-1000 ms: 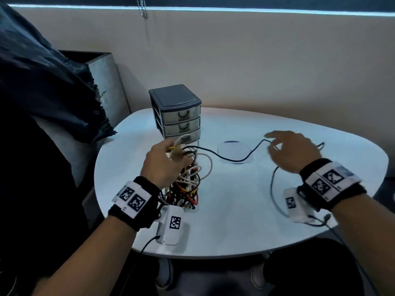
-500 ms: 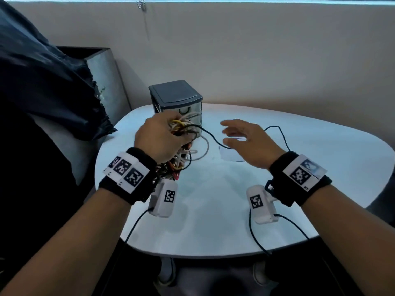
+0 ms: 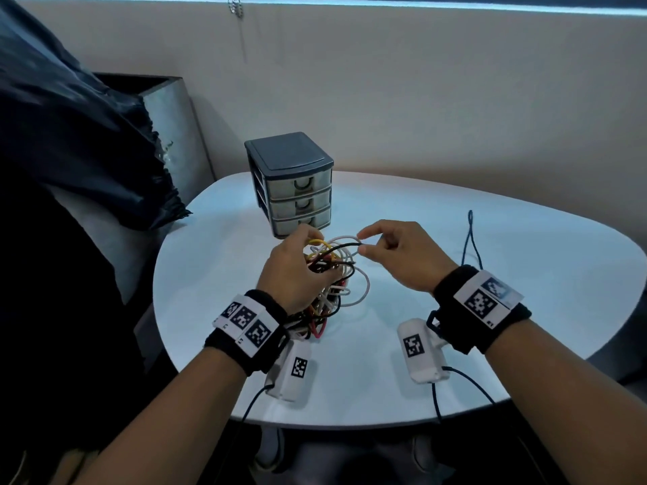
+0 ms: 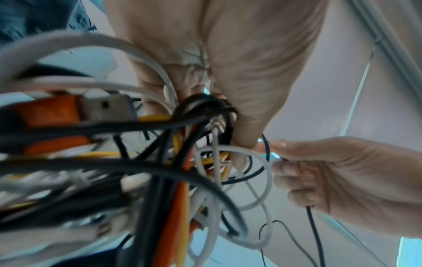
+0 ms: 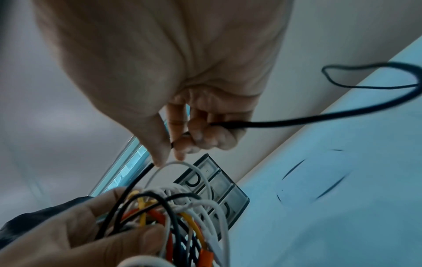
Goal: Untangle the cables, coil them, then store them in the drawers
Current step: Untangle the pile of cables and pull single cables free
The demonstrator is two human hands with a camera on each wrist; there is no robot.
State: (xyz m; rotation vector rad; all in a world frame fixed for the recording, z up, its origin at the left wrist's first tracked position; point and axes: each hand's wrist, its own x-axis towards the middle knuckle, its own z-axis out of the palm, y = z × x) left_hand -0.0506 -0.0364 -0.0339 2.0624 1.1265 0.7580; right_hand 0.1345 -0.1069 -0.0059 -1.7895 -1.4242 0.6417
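Observation:
A tangle of white, black, yellow and orange cables [image 3: 331,274] hangs above the white table [image 3: 525,274], gripped from the top by my left hand [image 3: 297,271], whose fingers curl round the bundle [image 4: 200,112]. My right hand [image 3: 364,245] pinches a thin black cable [image 5: 297,119] between thumb and fingers just right of the bundle. That black cable runs through the right palm and trails off to a loop on the table [image 3: 471,232]. Behind the hands stands a small grey three-drawer unit [image 3: 290,183], all drawers closed.
A dark bag [image 3: 70,141] hangs over a grey bin [image 3: 171,134] at the left of the table. A beige wall runs behind. A faint round mark [image 5: 312,177] lies on the tabletop right of the drawers.
My left hand has lowered the bundle back toward me, away from the drawers. My right hand came in from the right and took the black cable in a pinch beside the tangle.

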